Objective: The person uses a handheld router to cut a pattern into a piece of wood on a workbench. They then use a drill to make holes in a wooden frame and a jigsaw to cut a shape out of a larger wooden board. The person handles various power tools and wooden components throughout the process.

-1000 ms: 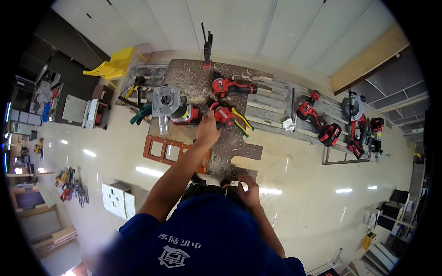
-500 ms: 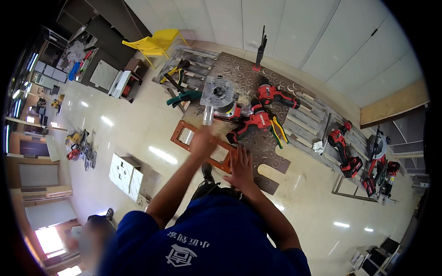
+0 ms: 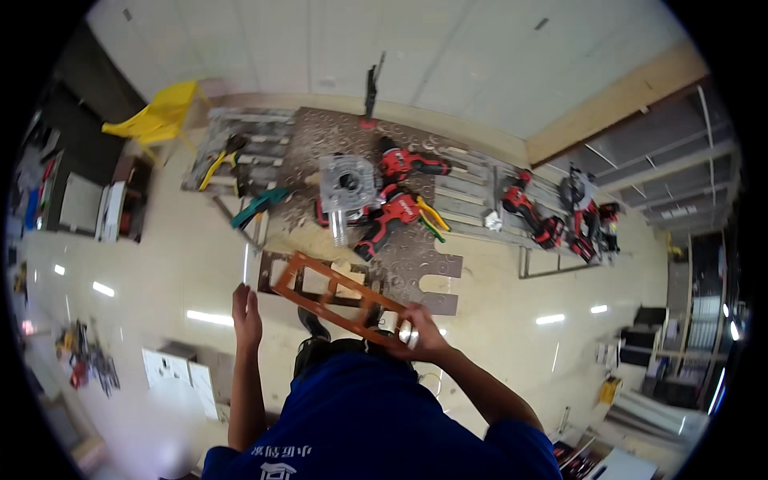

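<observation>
My right hand (image 3: 420,334) grips the near right end of a flat reddish-brown template frame (image 3: 332,308) with rectangular windows. The frame is tilted, lifted off the board at the bench's near edge. My left hand (image 3: 246,314) is off to the left of the frame, touching nothing, its fingers stretched out. Beyond the frame, a router with a clear plastic base (image 3: 346,186) lies base up on the patterned brown board (image 3: 320,128). Beside it are a red-and-black drill (image 3: 394,214) and another red-and-black power tool (image 3: 404,162).
Yellow-and-green pliers (image 3: 432,220) lie by the drill. A teal clamp (image 3: 258,206) and a yellow-handled tool (image 3: 218,166) are at the bench's left. More red power tools (image 3: 524,204) are on the slatted right end. A yellow chair (image 3: 160,116) stands at the far left.
The template frame has been lifted off the bench edge toward me and tilted. My left hand has let go of it and moved left. The whole view has shifted.
</observation>
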The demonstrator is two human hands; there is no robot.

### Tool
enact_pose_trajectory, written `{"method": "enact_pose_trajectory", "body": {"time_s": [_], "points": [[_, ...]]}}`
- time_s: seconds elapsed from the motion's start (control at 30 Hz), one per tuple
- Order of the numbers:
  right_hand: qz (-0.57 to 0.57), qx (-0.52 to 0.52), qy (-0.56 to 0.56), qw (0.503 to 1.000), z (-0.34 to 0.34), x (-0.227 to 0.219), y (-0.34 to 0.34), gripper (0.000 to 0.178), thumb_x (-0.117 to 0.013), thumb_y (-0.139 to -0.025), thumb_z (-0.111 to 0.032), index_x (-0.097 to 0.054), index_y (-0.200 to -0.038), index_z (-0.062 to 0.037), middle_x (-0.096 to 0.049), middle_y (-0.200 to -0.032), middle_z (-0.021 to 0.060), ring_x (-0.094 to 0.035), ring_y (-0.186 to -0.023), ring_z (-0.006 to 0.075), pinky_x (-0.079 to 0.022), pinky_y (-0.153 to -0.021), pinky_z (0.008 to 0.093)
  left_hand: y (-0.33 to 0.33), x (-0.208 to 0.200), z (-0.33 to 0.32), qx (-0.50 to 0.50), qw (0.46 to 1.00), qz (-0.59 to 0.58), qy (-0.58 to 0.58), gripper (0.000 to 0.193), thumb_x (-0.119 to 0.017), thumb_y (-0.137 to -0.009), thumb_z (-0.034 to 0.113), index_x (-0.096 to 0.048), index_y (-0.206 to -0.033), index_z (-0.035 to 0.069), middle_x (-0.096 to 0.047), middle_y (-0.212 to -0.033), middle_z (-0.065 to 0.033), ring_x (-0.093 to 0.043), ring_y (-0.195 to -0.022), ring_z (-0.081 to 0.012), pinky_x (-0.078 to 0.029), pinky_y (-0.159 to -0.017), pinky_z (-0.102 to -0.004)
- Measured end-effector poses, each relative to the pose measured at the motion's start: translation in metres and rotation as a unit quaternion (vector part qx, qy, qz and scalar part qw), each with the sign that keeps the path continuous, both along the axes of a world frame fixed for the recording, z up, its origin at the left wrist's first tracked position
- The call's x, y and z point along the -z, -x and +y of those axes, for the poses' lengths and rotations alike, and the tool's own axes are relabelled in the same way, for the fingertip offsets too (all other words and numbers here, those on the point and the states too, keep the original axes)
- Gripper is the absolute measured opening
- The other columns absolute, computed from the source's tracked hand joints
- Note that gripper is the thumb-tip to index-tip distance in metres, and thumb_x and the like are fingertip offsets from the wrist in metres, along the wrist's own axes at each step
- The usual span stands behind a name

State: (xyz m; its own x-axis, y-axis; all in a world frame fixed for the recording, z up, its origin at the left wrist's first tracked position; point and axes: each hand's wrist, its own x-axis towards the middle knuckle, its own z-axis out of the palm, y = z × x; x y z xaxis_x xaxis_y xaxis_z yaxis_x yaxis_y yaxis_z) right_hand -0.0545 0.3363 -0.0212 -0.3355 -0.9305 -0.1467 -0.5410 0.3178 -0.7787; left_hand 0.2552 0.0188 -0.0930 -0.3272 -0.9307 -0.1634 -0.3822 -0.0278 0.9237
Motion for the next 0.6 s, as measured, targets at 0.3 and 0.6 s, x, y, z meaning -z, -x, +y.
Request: {"method": "enact_pose_trajectory", "body": {"time_s": [0.3,0.6], "points": [[0.135,0.340,0.038,0.930,0.200,-0.037,-0.011,0.075,-0.092,-0.055,-0.014,-0.047,-0.114,-0.0047,-0.051,-0.125,0.0188,-0.054,-0.117,0.0326,-0.044,-0.105,0.0442,-0.031,0.000,0.022,0.083,0.993,-0.087,0.005,0.043,-0.058,-0.104,0.012,-0.048,-0.145,0.002,-0.059,-0.140,-0.0189,-0.061,-0.127,-0.0318,-0.052,-0.099,-0.0457],[0.251,0.446,0.065,0.857,0.041,0.073,0.202,0.063,-0.092,-0.062,-0.030,-0.055,-0.106,-0.0044,-0.059,-0.104,0.0151,-0.055,-0.107,0.0374,-0.046,-0.093,0.0496,0.042,-0.046,0.023,0.106,0.991,-0.045,0.070,0.038,-0.053,-0.104,0.002,-0.050,-0.143,0.001,-0.059,-0.136,-0.0148,-0.060,-0.126,-0.0264,-0.056,-0.097,-0.0382]]}}
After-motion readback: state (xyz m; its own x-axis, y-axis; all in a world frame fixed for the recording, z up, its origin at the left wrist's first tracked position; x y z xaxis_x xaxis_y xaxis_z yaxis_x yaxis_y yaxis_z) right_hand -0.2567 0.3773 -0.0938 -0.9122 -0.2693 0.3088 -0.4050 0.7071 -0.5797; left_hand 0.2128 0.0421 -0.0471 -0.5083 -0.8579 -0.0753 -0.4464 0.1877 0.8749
